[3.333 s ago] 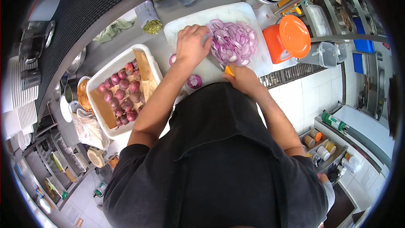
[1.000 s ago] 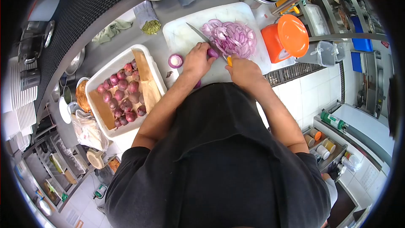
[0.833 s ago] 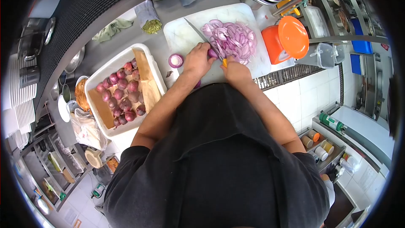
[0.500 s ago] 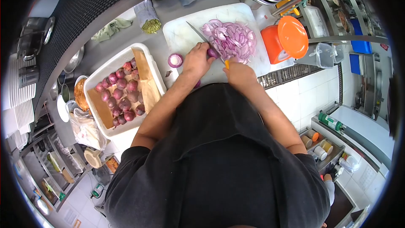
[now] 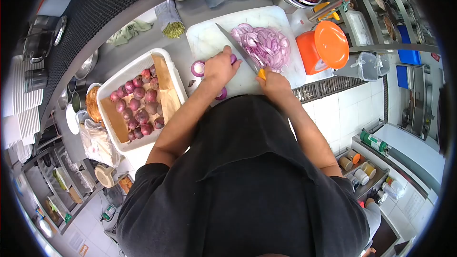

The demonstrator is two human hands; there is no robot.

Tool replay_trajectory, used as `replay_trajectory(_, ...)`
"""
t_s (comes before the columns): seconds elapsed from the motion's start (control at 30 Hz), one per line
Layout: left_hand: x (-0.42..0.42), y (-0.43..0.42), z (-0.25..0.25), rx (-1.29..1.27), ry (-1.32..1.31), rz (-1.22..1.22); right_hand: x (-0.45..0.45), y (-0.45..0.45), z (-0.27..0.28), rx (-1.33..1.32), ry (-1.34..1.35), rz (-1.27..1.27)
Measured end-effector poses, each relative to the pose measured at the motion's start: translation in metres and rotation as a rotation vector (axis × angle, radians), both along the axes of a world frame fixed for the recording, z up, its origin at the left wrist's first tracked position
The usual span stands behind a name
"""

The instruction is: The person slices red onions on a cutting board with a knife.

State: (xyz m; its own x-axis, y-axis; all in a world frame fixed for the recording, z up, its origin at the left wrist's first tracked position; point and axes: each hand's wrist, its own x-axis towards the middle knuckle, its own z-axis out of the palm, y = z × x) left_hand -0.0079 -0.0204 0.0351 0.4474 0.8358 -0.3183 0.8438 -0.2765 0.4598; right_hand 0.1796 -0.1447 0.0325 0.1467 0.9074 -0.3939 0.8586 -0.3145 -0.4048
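Note:
My right hand point(image 5: 275, 84) is closed around the yellow handle of a kitchen knife point(image 5: 239, 49), whose blade lies slantwise over the white cutting board point(image 5: 209, 34). A loose heap of sliced red onion point(image 5: 266, 45) is to the right of the blade. My left hand point(image 5: 220, 70) is closed on a piece of red onion point(image 5: 233, 59), mostly covered by the fingers, left of the blade and apart from it. Next to that hand sits a peeled onion point(image 5: 198, 68). Another purple onion piece point(image 5: 221, 94) shows below, partly hidden by my forearm and apron.
A white crate point(image 5: 105, 113) lined with brown paper holds several whole red onions point(image 5: 142, 116) at left. An orange container point(image 5: 309, 50) with its lid tilted stands right of the board. Metal pots point(image 5: 285, 1) and a bundle of greens point(image 5: 172, 29) are behind.
My left hand has moved left, away from the blade, with the onion piece. My right hand and the knife have shifted slightly right and down.

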Motion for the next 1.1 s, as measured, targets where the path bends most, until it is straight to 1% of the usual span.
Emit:
replay_trajectory(0.1,0.002,-0.006,-0.004,-0.097,-0.215,0.072,-0.004,0.004,-0.001,-0.006,0.016,-0.003)
replay_trajectory(0.23,0.004,-0.011,-0.008,-0.178,-0.340,0.095,-0.014,0.016,0.009,-0.060,0.009,-0.018)
replay_trajectory(0.3,0.001,-0.010,-0.011,-0.189,-0.361,0.071,-0.011,0.015,0.020,-0.016,-0.028,0.022)
replay_trajectory(0.33,-0.001,-0.008,-0.010,-0.139,-0.354,0.051,-0.010,0.014,0.027,0.004,-0.047,0.043)
replay_trajectory(0.43,-0.007,-0.007,-0.012,-0.027,-0.349,-0.003,-0.006,0.011,0.061,-0.055,-0.050,0.085)
replay_trajectory(0.53,-0.007,-0.001,-0.019,0.016,-0.380,-0.045,-0.011,0.005,0.051,-0.085,-0.047,0.054)
replay_trajectory(0.6,-0.007,0.001,-0.020,0.040,-0.390,-0.061,-0.016,0.008,0.016,-0.045,0.004,0.018)
replay_trajectory(0.67,-0.008,0.003,-0.026,0.036,-0.382,-0.077,-0.019,0.013,0.004,-0.040,0.024,0.006)
replay_trajectory(0.77,-0.009,0.005,-0.025,0.020,-0.382,-0.084,-0.020,0.021,0.016,-0.073,-0.010,0.031)
replay_trajectory(0.83,-0.005,0.009,-0.023,0.016,-0.396,-0.080,-0.017,0.029,0.037,-0.095,-0.061,0.069)
replay_trajectory(0.93,-0.009,0.005,-0.024,-0.001,-0.399,-0.054,-0.014,0.022,0.070,-0.098,-0.054,0.113)
replay_trajectory(1.03,-0.007,0.005,-0.024,-0.007,-0.416,-0.038,-0.021,0.009,0.038,-0.072,-0.024,0.083)
replay_trajectory(1.1,-0.008,0.004,-0.022,-0.002,-0.428,-0.047,-0.027,0.017,0.021,-0.054,-0.012,0.060)
